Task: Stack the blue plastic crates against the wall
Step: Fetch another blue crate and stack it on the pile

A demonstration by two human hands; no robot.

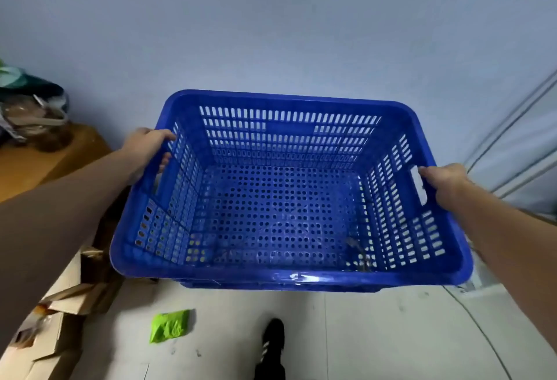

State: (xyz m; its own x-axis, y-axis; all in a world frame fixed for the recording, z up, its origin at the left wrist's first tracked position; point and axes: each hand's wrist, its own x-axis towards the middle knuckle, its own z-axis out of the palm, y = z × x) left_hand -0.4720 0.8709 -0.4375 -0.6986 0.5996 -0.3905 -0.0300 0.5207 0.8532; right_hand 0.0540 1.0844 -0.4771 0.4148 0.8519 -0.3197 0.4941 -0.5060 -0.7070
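Note:
An empty blue plastic crate (446,274) with perforated walls and floor fills the middle of the view, its far side close to the pale wall (271,32). My left hand (146,150) grips the crate's left handle slot. My right hand (446,182) grips the right handle slot. Under its near rim shows the edge of a second blue crate (280,286), over which the held crate sits; whether it rests fully nested I cannot tell.
A wooden table (45,162) with bags stands at the left. Flattened cardboard boxes (60,313) lie on the floor at lower left. A green wrapper (170,325) lies near my black shoe (272,340). White panels (518,150) lean at the right.

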